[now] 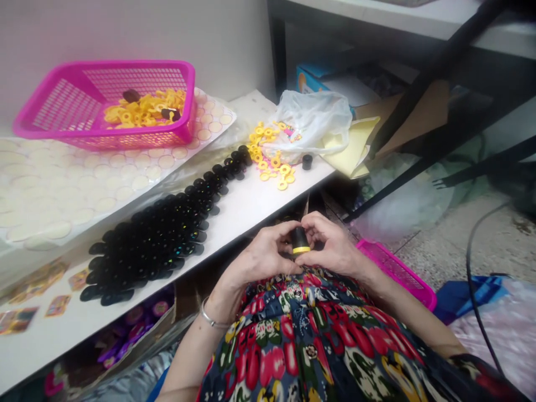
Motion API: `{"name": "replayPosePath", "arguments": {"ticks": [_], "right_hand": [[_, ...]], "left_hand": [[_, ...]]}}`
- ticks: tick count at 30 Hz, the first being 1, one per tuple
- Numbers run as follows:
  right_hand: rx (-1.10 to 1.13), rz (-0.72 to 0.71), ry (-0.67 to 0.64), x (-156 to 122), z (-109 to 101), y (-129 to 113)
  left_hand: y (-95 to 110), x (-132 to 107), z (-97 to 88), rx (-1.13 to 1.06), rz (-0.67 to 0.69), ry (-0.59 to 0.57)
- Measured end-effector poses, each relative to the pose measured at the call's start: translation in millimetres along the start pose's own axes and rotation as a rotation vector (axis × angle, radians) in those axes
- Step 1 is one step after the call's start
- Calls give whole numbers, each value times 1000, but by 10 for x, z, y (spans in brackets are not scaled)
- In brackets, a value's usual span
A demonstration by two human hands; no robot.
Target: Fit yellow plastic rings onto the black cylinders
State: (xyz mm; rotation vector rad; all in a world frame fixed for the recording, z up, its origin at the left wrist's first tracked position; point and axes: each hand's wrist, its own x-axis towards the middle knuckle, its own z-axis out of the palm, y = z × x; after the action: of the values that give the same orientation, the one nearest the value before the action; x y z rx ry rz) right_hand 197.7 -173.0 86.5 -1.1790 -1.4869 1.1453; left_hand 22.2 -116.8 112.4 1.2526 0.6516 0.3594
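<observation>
A small black cylindrical plastic piece with a yellow ring (300, 240) at its lower end is held between both hands, close in front of the patterned shirt. From the left, my left hand (268, 254) pinches it with thumb and fingers. My right hand (330, 243) closes on its other side, fingers curled around the top and thumb near the yellow ring. Beyond the hands, yellow ring-shaped pieces (272, 153) lie loose on the white table (247, 206). Beside them stands a single small black cylinder (307, 162).
Many black pieces (151, 240) are massed along the table. A pink basket (84, 134) with yellow parts stands on a sheet of round stickers (96, 178). A plastic bag (318, 120) lies at the back. Below are a box of purple items (134, 329) and another pink basket (402, 273).
</observation>
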Motion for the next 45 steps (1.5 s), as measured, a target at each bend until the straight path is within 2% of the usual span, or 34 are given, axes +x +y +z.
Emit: {"name": "replayPosePath", "arguments": {"ticks": [4, 10, 14, 18, 23, 25, 27, 31, 34, 39, 45], "right_hand": [[45, 29, -59, 20, 3, 44], [94, 75, -135, 23, 71, 122], [60, 58, -130, 3, 162, 172], [4, -31, -133, -7, 208, 182], [-82, -175, -224, -11, 176, 170], [-112, -218, -238, -14, 173, 153], [-167, -246, -249, -15, 183, 127], [-335, -326, -248, -19, 219, 75], [-412, -351, -232, -22, 233, 52], [-320, -293, -233, -11, 228, 59], [-115, -61, -252, -27, 227, 176]], "left_hand": [[-52, -52, 24, 105, 45, 63], [-121, -67, -24, 293, 94, 51], [-233, -94, -33, 402, 198, 179], [-376, -157, 11, 427, 277, 349], [-431, -282, 111, 356, 180, 467], [-426, -319, 125, 318, 177, 468], [-411, -341, 118, 326, 238, 455], [-367, -358, 92, 469, 380, 461], [-359, -359, 103, 518, 402, 478], [-433, -327, 148, 539, 348, 531], [-494, -277, 170, 551, 194, 519]]}}
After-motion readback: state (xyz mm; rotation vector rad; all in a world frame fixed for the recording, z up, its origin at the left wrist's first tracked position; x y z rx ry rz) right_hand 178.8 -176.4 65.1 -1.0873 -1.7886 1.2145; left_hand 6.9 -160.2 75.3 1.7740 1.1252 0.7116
